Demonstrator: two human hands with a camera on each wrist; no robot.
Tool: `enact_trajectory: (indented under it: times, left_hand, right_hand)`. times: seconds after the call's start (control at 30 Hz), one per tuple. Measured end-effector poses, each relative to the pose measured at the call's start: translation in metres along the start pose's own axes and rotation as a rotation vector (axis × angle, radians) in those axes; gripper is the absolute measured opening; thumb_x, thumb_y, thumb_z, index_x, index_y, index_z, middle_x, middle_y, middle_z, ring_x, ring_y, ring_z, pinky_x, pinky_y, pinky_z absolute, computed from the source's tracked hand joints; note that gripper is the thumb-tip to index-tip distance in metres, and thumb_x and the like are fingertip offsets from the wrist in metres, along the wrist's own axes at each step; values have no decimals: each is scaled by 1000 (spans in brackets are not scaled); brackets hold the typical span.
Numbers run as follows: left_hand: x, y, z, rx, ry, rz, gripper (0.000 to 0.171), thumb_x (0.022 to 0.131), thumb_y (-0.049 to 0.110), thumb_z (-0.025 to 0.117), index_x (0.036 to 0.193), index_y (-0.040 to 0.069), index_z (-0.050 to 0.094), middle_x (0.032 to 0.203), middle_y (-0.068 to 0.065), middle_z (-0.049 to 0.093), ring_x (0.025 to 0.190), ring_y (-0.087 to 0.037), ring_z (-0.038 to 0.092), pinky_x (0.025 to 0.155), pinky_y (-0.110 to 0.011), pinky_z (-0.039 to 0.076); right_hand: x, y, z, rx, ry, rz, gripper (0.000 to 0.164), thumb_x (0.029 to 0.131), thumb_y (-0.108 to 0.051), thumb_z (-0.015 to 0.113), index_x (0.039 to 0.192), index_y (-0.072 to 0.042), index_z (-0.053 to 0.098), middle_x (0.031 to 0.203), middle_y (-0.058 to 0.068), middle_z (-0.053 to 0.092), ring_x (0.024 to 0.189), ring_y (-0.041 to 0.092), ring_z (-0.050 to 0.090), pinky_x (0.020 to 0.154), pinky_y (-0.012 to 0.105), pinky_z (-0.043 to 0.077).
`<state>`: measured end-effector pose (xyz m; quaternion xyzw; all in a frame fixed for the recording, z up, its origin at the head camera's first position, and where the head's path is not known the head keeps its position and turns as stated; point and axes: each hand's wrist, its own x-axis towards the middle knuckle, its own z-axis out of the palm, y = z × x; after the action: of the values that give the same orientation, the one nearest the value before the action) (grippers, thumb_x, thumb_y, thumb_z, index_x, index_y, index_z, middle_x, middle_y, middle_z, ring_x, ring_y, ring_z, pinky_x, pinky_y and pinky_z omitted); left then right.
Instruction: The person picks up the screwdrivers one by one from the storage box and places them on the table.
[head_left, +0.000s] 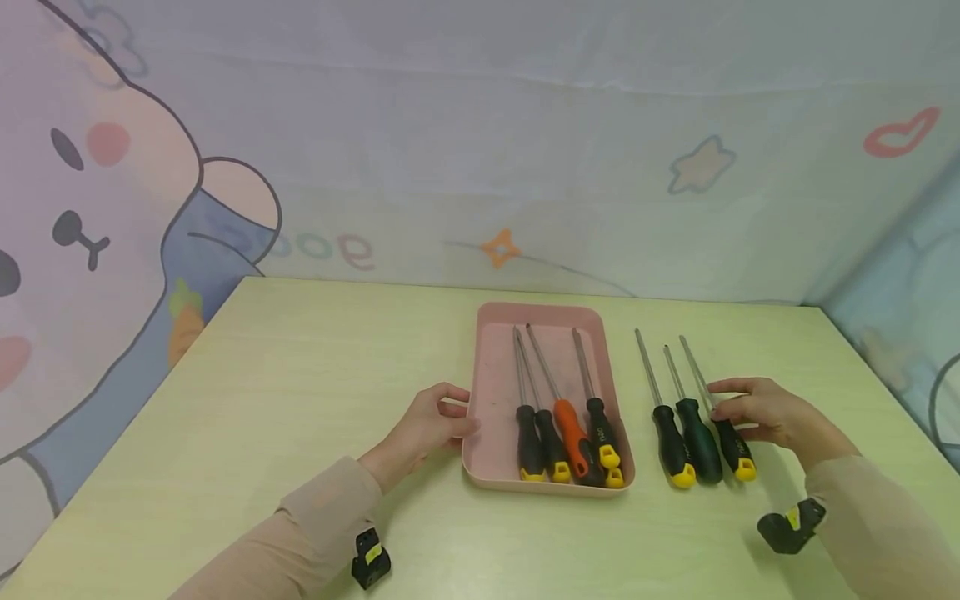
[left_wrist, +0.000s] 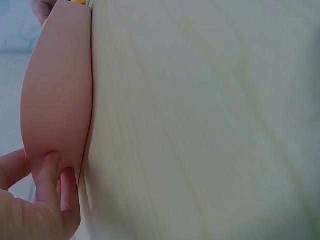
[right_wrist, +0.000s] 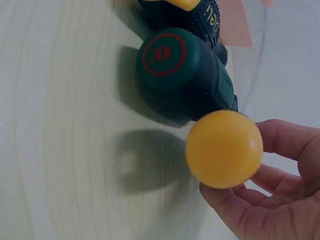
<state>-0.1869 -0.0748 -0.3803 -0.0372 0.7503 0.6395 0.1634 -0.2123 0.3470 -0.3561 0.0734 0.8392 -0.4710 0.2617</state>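
My left hand (head_left: 422, 427) grips the near left side of a pink tray (head_left: 492, 358); in the left wrist view its fingers lie against the outer wall. My right hand (head_left: 780, 417) holds a black screwdriver with a yellow handle end (head_left: 732, 446), the rightmost of three beside the tray. In the right wrist view that yellow end (right_wrist: 224, 149) stands off the table, its shadow apart from it. Just left of it lie a dark green screwdriver (head_left: 699, 442) and another black screwdriver with a yellow end (head_left: 672, 437). Their shafts point away from me.
Inside the tray lie several screwdrivers, handles toward me: an orange and black one (head_left: 572, 429) among black ones with yellow ends (head_left: 600, 425). The pale wooden table (head_left: 337, 358) meets a patterned cloth (head_left: 450, 150) at its back edge.
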Motion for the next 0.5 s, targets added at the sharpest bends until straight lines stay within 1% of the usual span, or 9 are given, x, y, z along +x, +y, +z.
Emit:
enact_trajectory:
  times: [0.17,0.3,0.5]
  left_hand:
    - [0,0,0,-3,0,-2,34,83,-6,65,114,-4,51,99,-17,55,79,-24,62,69,-37,56]
    - [0,0,0,-3,1,-4,34,82,-6,65,114,-4,51,98,-17,55,79,-23,62,69,-37,56]
    - [0,0,0,1,2,-2,35,83,-5,65,115,-4,51,97,-16,55,79,-23,62,70,-37,56]
  right_hand:
    - [1,-1,3,-15,16,8,64,85,-3,59,136,15,25,108,16,52,87,17,55,87,46,49]
    - [1,-1,5,-19,25,14,67,83,-3,61,136,16,25,115,25,46,86,18,55,82,42,51]
    - [0,-2,6,-43,35,19,68,82,-3,62,136,16,25,119,30,42,86,19,55,82,44,51]
